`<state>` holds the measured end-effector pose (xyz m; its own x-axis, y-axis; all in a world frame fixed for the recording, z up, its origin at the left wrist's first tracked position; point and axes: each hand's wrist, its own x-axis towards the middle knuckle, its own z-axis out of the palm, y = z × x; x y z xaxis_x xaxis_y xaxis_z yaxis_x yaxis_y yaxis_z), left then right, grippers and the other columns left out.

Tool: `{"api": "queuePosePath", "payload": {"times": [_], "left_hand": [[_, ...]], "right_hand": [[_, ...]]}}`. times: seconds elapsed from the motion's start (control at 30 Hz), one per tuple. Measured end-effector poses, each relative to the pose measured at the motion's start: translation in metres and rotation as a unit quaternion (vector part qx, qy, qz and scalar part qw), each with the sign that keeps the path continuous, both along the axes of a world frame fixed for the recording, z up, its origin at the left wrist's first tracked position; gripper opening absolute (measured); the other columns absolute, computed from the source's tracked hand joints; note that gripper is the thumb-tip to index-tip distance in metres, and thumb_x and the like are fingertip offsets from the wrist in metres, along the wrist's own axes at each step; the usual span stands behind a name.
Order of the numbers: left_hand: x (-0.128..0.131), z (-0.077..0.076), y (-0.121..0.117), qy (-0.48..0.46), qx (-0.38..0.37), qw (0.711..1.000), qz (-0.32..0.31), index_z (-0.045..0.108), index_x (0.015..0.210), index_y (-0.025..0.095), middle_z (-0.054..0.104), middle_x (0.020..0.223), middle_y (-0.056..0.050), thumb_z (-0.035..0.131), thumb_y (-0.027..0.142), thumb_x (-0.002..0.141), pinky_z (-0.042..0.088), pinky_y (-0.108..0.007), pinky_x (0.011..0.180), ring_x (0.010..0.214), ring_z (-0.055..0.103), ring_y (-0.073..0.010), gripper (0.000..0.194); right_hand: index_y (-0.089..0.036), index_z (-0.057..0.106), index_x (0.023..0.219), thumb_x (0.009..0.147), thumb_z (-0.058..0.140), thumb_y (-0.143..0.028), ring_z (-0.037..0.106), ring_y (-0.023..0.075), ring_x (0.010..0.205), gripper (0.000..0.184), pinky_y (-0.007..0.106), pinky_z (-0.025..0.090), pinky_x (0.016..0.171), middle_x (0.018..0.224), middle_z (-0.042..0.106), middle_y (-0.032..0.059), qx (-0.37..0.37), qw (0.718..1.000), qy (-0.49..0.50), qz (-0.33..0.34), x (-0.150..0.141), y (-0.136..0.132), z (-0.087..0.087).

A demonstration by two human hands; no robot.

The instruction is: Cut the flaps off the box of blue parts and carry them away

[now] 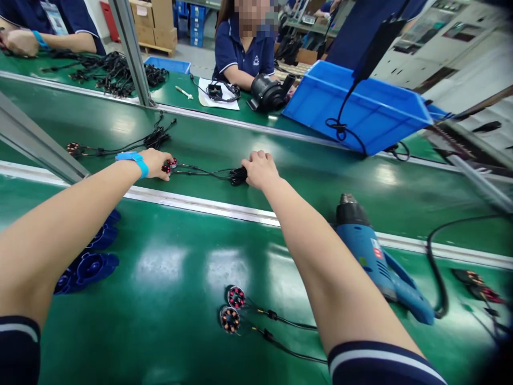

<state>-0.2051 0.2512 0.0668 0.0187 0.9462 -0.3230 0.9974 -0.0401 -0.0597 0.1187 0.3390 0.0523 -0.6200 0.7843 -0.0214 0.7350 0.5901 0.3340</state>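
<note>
My left hand (155, 162), with a blue wrist strap, is closed around small motor stators (169, 164) with red windings over the middle green strip. Black cables (202, 170) run from them to the right. My right hand (261, 169) grips the coiled end of these cables (238, 176); its fingertips are partly hidden behind the coil and hand. Nearer to me, a red-wound stator (236, 297) and a copper-wound stator (230, 319) lie on the green table, their cables passing under my right forearm.
A blue heat gun (371, 256) lies right of my right forearm. Dark blue plastic housings (94, 267) sit under my left arm. Another wired stator (73, 148) rests at left. Beyond stand a blue bin (356, 107), a metal post (130, 51) and two co-workers (245, 53).
</note>
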Motion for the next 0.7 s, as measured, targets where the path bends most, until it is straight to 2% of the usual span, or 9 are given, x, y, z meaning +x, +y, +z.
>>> {"api": "queuePosePath", "payload": {"times": [0.1,0.2,0.3,0.37,0.43,0.5,0.57,0.63,0.7], "left_hand": [[0.006,0.005,-0.003,-0.007,0.0,1.0,-0.02,0.059,0.132,0.018,0.074,0.107,-0.009,0.068,0.048,0.076,0.044,-0.027,0.076,0.095,0.067,-0.026,0.065],[0.012,0.024,-0.02,-0.009,0.018,0.999,-0.038,0.059,0.131,0.016,0.074,0.103,-0.011,0.067,0.046,0.078,0.044,-0.029,0.073,0.092,0.068,-0.0282,0.061],[0.023,0.052,-0.05,-0.026,0.06,0.996,-0.057,0.057,0.13,0.017,0.073,0.099,-0.01,0.067,0.045,0.081,0.046,-0.032,0.073,0.088,0.068,-0.0282,0.057],[0.038,0.07,-0.076,-0.041,0.091,0.989,-0.106,0.055,0.129,0.018,0.072,0.106,-0.011,0.064,0.041,0.085,0.048,-0.035,0.077,0.092,0.067,-0.0276,0.051],[0.06,0.079,-0.104,-0.052,0.11,0.977,-0.177,0.053,0.128,0.02,0.069,0.115,-0.011,0.058,0.037,0.088,0.05,-0.038,0.08,0.096,0.067,-0.0274,0.044],[0.087,0.078,-0.132,-0.067,0.125,0.961,-0.236,0.052,0.124,0.023,0.067,0.113,-0.009,0.052,0.037,0.09,0.051,-0.039,0.073,0.088,0.068,-0.027,0.037],[0.114,0.068,-0.155,-0.088,0.153,0.944,-0.278,0.052,0.115,0.026,0.066,0.102,-0.007,0.045,0.041,0.09,0.05,-0.042,0.063,0.076,0.067,-0.0273,0.03],[0.142,0.053,-0.169,-0.113,0.183,0.926,-0.311,0.052,0.112,0.025,0.064,0.096,-0.007,0.039,0.041,0.09,0.049,-0.044,0.056,0.069,0.065,-0.0277,0.03],[0.168,0.037,-0.175,-0.135,0.184,0.916,-0.329,0.052,0.113,0.023,0.063,0.092,-0.008,0.037,0.036,0.09,0.048,-0.043,0.053,0.065,0.064,-0.0272,0.03]], "right_hand": [[-0.01,0.068,0.109,0.08,0.067,-0.019,0.049,0.0351,0.121,0.03,0.042,0.039,0.1,0.124,0.058,0.0188,0.001,1.0,-0.011,0.012,0.011,-0.014,0.023],[-0.01,0.064,0.111,0.085,0.059,-0.017,0.063,0.0289,0.089,0.028,0.034,0.044,0.072,0.1,0.067,0.015,0.007,1.0,-0.008,-0.015,0.027,-0.054,0.055],[-0.014,0.056,0.129,0.09,0.049,-0.012,0.06,0.0241,0.063,0.04,0.031,0.028,0.052,0.079,0.066,0.0093,0.057,0.997,0.011,-0.05,0.06,-0.127,0.083],[-0.018,0.046,0.144,0.089,0.045,-0.008,0.057,0.0231,0.062,0.056,0.032,0.023,0.05,0.073,0.062,0.0071,0.099,0.994,0.039,-0.02,0.091,-0.187,0.095],[-0.02,0.04,0.15,0.089,0.045,-0.006,0.058,0.0251,0.071,0.062,0.035,0.024,0.049,0.077,0.062,0.0084,0.124,0.99,0.059,-0.029,0.123,-0.245,0.101],[-0.022,0.041,0.148,0.091,0.044,-0.006,0.058,0.0267,0.08,0.059,0.036,0.029,0.051,0.085,0.062,0.0101,0.13,0.987,0.047,-0.081,0.151,-0.292,0.104],[-0.022,0.043,0.144,0.093,0.043,-0.008,0.058,0.0277,0.085,0.053,0.035,0.035,0.053,0.09,0.06,0.0109,0.13,0.979,0.024,-0.155,0.175,-0.323,0.102],[-0.02,0.044,0.142,0.093,0.045,-0.012,0.057,0.0288,0.088,0.049,0.034,0.039,0.054,0.092,0.057,0.0114,0.123,0.968,0.014,-0.217,0.198,-0.341,0.094],[-0.016,0.042,0.142,0.091,0.05,-0.02,0.056,0.0304,0.091,0.052,0.035,0.045,0.057,0.096,0.053,0.0123,0.105,0.963,0.028,-0.248,0.221,-0.349,0.081]]}}
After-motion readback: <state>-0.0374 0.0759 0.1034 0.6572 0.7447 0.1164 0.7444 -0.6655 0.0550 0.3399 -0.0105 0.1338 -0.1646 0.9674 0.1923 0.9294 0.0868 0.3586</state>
